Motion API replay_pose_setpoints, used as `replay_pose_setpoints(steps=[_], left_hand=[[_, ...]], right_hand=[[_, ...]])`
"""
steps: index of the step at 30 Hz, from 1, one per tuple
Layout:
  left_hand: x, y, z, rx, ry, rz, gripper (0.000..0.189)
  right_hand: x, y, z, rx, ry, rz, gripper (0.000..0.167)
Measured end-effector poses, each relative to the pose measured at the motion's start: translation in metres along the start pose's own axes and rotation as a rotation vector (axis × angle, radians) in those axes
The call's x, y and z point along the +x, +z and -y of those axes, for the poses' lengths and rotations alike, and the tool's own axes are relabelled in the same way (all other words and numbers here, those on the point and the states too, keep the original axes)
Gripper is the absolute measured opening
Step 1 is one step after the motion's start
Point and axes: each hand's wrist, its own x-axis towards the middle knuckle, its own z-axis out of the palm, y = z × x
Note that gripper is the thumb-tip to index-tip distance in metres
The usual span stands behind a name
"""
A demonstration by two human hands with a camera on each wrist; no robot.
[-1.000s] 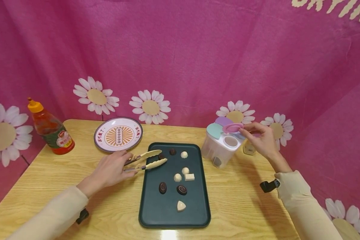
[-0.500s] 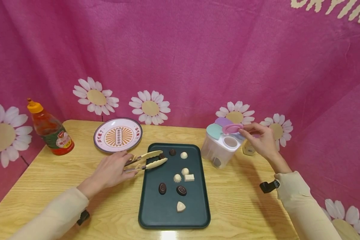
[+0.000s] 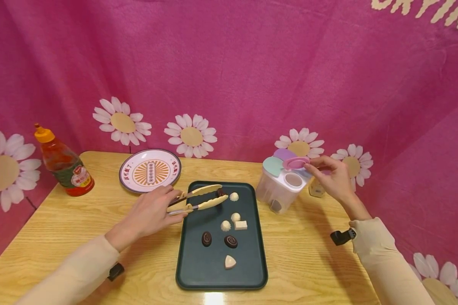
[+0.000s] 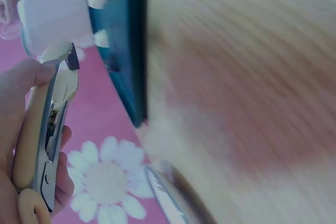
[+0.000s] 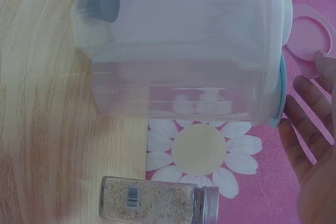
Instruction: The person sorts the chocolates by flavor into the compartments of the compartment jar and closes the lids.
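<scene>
My left hand (image 3: 154, 209) grips a pair of tongs (image 3: 210, 202) with cream tips, slanting over the far end of the dark tray (image 3: 198, 271). Between the tips shows a dark chocolate (image 4: 72, 59). Several white and dark chocolates lie on the tray, among them a swirled dark oval (image 3: 231, 241) and a white triangular one (image 3: 230, 262). At the right, my right hand (image 3: 330, 176) pinches the raised pink lid (image 3: 295, 162) of a clear container (image 3: 270, 190). Its round opening is uncovered, and a dark piece (image 5: 102, 4) lies at the bottom inside.
A patterned plate (image 3: 168, 180) stands back left of the tray. Farther left is a red sauce bottle (image 3: 70, 169) with a yellow cap. A small jar (image 5: 152, 200) of pale grains stands beside the container. A pink flowered cloth (image 3: 229, 84) hangs behind the table.
My left hand has moved right with the tongs, and the dark chocolate by their tips has left its place on the tray. My right hand and the pink lid stay put.
</scene>
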Motion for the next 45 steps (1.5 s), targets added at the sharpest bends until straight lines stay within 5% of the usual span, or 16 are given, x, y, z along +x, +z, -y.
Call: replay_pose_setpoints(steps=[10, 29, 45], left_hand=[[0.021, -0.001, -0.04, -0.049, 0.088, -0.071, 0.051], [0.073, 0.004, -0.103, -0.122, 0.212, -0.101, 0.048], [0.109, 0.008, -0.124, -0.141, 0.217, -0.099, 0.044]], right_hand=[[0.001, 0.001, 0.003, 0.0, 0.012, -0.001, 0.014], [0.001, 0.001, 0.003, -0.01, 0.03, -0.004, 0.013], [0.0, 0.0, 0.0, -0.003, 0.039, -0.003, 0.013]])
